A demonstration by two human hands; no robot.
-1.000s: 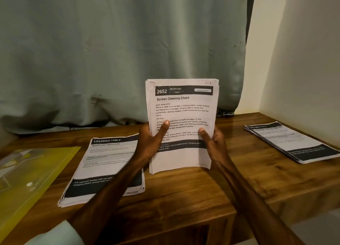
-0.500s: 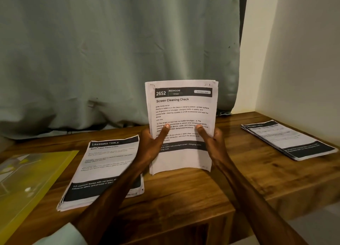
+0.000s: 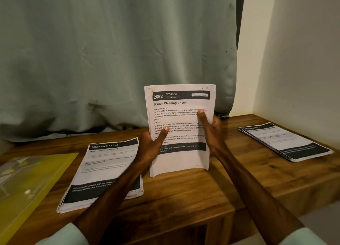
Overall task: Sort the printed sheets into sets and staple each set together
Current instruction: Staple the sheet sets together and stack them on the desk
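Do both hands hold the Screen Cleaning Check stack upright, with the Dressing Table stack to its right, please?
In the head view the Dressing Table stack lies left of the Screen Cleaning Check stack; left hand and right hand hold that upright.

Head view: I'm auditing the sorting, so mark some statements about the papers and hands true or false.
1. The left hand and right hand both hold the upright stack. True.
2. The yellow folder lies at the right end of the table. False: it lies at the left.
3. A left pile and a right pile lie flat beside the stack. True.
4. A stapler sits on the left pile. False: none is in view.
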